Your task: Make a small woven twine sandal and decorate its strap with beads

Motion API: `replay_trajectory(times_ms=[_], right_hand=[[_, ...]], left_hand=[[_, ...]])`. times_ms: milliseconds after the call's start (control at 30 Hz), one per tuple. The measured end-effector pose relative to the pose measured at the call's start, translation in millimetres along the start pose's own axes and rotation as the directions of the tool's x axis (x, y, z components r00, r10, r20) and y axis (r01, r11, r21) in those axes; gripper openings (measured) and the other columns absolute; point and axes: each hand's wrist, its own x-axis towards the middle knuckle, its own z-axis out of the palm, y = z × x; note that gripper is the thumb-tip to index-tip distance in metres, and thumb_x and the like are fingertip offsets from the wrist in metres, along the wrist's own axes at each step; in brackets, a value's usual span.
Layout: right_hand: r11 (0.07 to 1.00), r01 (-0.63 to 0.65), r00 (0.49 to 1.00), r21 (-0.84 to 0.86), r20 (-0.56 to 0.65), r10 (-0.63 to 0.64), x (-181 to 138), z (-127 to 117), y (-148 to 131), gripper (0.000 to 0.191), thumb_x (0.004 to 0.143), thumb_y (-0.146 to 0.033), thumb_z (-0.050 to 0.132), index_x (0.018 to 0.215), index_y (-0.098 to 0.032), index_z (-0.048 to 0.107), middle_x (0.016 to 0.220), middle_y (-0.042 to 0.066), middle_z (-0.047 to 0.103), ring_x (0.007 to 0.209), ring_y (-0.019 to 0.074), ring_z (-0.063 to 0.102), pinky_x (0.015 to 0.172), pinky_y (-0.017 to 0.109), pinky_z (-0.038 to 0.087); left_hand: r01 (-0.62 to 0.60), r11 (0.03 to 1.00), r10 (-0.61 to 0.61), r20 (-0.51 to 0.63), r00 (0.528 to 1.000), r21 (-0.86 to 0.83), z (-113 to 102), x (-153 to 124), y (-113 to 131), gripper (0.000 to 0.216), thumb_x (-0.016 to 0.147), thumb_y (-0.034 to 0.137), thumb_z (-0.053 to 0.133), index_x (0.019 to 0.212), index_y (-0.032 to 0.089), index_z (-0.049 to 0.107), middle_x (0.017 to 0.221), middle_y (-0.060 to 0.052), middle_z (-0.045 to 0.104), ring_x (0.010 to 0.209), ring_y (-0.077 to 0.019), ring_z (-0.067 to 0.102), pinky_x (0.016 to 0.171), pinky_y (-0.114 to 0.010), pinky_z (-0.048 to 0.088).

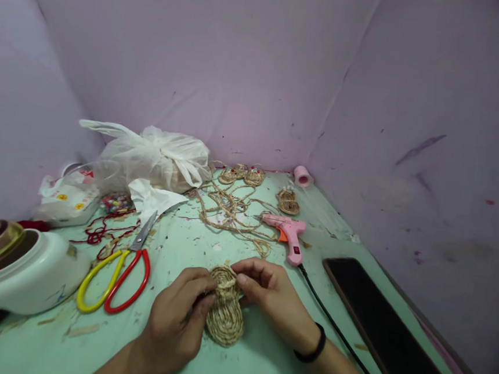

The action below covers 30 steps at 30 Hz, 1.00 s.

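Low in the middle of the head view is a small woven straw slipper (225, 319), its coiled sole facing me and a band across its far part. My left hand (179, 315) pinches its left edge between thumb and fingers. On the other side, my right hand (273, 294) grips the slipper's upper right edge, thumb in front and fingers curled behind; a black band circles that wrist. Beyond the hands lie a pink glue gun (287, 234) and a loose tangle of straw cord (230, 208). Scissors (126, 275) with one yellow and one red handle lie left of my left hand.
A black phone (383, 327) and the glue gun's cable lie at right. Several small straw slippers (288, 202) and a pink spool (303, 176) sit at the back. A white plastic bag (156, 155), red yarn (101, 233) and a white pot (45, 274) occupy the left.
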Motion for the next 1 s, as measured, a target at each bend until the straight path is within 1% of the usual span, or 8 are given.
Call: replay_trajectory(times_ms=[233, 533, 633, 700, 800, 867, 933, 1000], right_hand=[[0.998, -0.036, 0.998, -0.042, -0.049, 0.034, 2, 2, 2, 0.036, 0.06, -0.047, 0.068, 0.064, -0.012, 0.062, 0.056, -0.002, 0.056, 0.05, 0.0086, 0.049, 0.045, 0.021, 0.043], [0.999, -0.037, 0.993, 0.037, -0.111, 0.041, 4, 5, 5, 0.034, 0.055, -0.043, 0.073, 0.052, -0.013, 0.057, 0.046, -0.005, 0.051, 0.042, 0.0062, 0.045, 0.044, 0.02, 0.04], [0.994, -0.047, 0.995, 0.099, -0.086, 0.056, 2, 4, 4, 0.034, 0.06, -0.046, 0.069, 0.068, -0.013, 0.062, 0.057, -0.001, 0.059, 0.049, 0.0098, 0.052, 0.049, 0.024, 0.044], [0.991, -0.047, 0.995, 0.124, -0.077, 0.057, 0, 4, 3, 0.036, 0.064, -0.044, 0.066, 0.082, -0.014, 0.063, 0.069, 0.002, 0.063, 0.058, 0.013, 0.057, 0.054, 0.026, 0.046], [0.999, 0.027, 0.999, -0.026, -0.029, -0.028, -1, 5, 6, 0.03, 0.062, -0.028, 0.069, 0.087, -0.013, 0.063, 0.078, 0.004, 0.066, 0.065, 0.0144, 0.059, 0.058, 0.026, 0.047], [0.981, 0.106, 0.994, -0.161, 0.009, -0.106, -1, 6, 9, 0.029, 0.062, -0.017, 0.067, 0.09, -0.013, 0.063, 0.081, 0.005, 0.067, 0.068, 0.0153, 0.06, 0.062, 0.027, 0.047], [0.953, 0.154, 0.987, -0.259, 0.003, -0.158, -2, 7, 11, 0.028, 0.066, -0.014, 0.061, 0.094, -0.014, 0.063, 0.083, 0.006, 0.067, 0.071, 0.0169, 0.061, 0.066, 0.029, 0.048], [0.907, 0.194, 0.977, -0.374, -0.01, -0.213, -4, 6, 12, 0.024, 0.072, -0.015, 0.057, 0.095, -0.015, 0.064, 0.084, 0.007, 0.068, 0.076, 0.0183, 0.062, 0.07, 0.031, 0.048]], left_hand=[[-0.023, 0.999, 0.024, 0.039, 0.999, -0.023, -1, 3, 0, 0.028, 0.076, -0.002, 0.047, 0.098, 0.015, 0.052, 0.091, -0.006, 0.054, 0.084, -0.0128, 0.055, 0.072, -0.021, 0.047], [-0.012, 0.998, 0.017, 0.077, 0.997, -0.057, 0, 4, 0, 0.029, 0.077, -0.002, 0.045, 0.098, 0.017, 0.052, 0.092, -0.006, 0.053, 0.084, -0.0131, 0.054, 0.073, -0.022, 0.047], [0.064, 0.996, -0.061, 0.06, 0.996, -0.061, 0, 5, -1, 0.023, 0.078, 0.001, 0.045, 0.093, 0.017, 0.052, 0.088, -0.005, 0.054, 0.083, -0.0133, 0.054, 0.072, -0.022, 0.046], [0.177, 0.982, -0.175, 0.045, 0.984, -0.063, 1, 5, -1, 0.015, 0.079, 0.006, 0.047, 0.088, 0.018, 0.052, 0.084, -0.004, 0.054, 0.079, -0.013, 0.054, 0.067, -0.022, 0.047], [0.408, 0.908, -0.406, 0.046, 0.913, -0.093, 2, 4, 0, 0.005, 0.08, 0.017, 0.05, 0.084, 0.018, 0.051, 0.08, -0.002, 0.054, 0.069, -0.0123, 0.055, 0.058, -0.021, 0.047], [0.51, 0.852, -0.504, 0.078, 0.86, -0.122, -1, 4, 1, 0.006, 0.079, 0.022, 0.052, 0.083, 0.018, 0.051, 0.076, -0.001, 0.054, 0.064, -0.0124, 0.055, 0.054, -0.021, 0.046], [0.513, 0.848, -0.507, 0.085, 0.858, -0.13, -6, 7, 2, 0.01, 0.078, 0.027, 0.052, 0.083, 0.018, 0.052, 0.077, -0.001, 0.054, 0.062, -0.0122, 0.053, 0.052, -0.021, 0.044], [0.486, 0.864, -0.487, 0.024, 0.873, -0.132, -13, 11, 3, 0.014, 0.078, 0.029, 0.049, 0.085, 0.018, 0.054, 0.081, -0.002, 0.055, 0.063, -0.0119, 0.051, 0.052, -0.021, 0.041]])
